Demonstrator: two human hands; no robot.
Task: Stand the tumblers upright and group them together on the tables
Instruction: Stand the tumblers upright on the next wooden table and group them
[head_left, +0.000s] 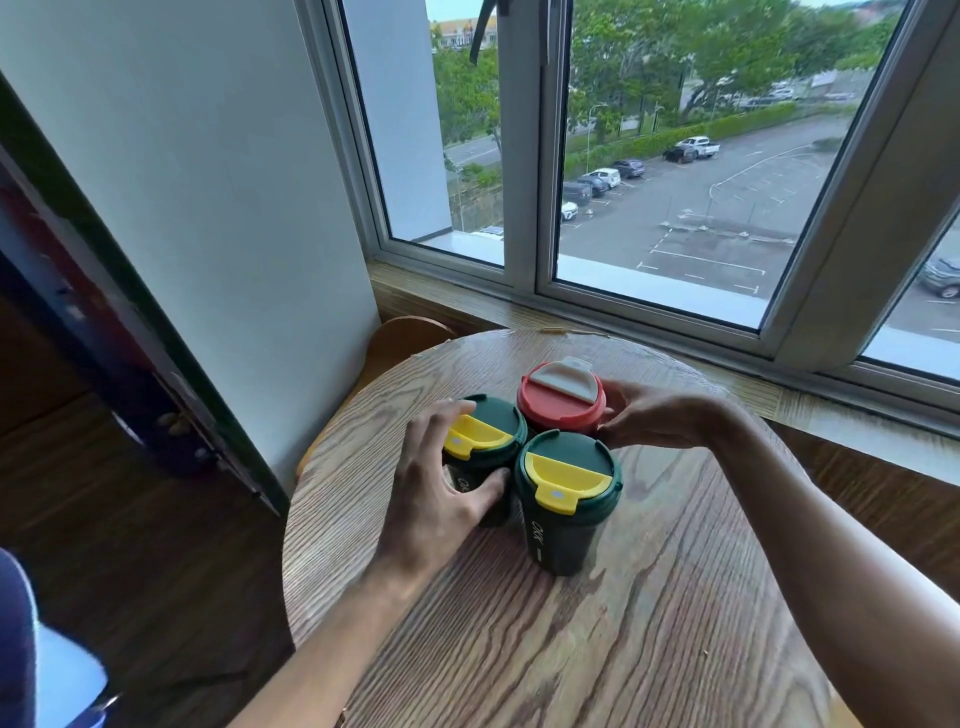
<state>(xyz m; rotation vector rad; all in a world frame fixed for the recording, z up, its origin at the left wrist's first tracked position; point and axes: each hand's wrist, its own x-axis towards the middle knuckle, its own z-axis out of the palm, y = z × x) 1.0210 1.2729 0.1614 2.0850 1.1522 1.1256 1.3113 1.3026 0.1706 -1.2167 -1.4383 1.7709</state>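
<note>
— How are the fingers set?
— The fingers (442, 415) of the left hand (436, 488) are curled round the left green tumbler (485, 441). The red tumbler (558, 402) seems to be pinched under its lid by the right hand (649, 415), though contact is partly hidden.
— And the tumblers?
— Both are stood upright, touching the near green tumbler (566, 519), mid-way across the round table (675, 597). They are judged rigid, light and smooth-walled, so the body is best gripped, not the flip lid.

Near green tumbler (558, 525): white vertical lettering on side, reads roughly "OKK", short white dash below it. Left green tumbler (496, 418): similar white lettering on side, partly covered, not fully readable.
</note>
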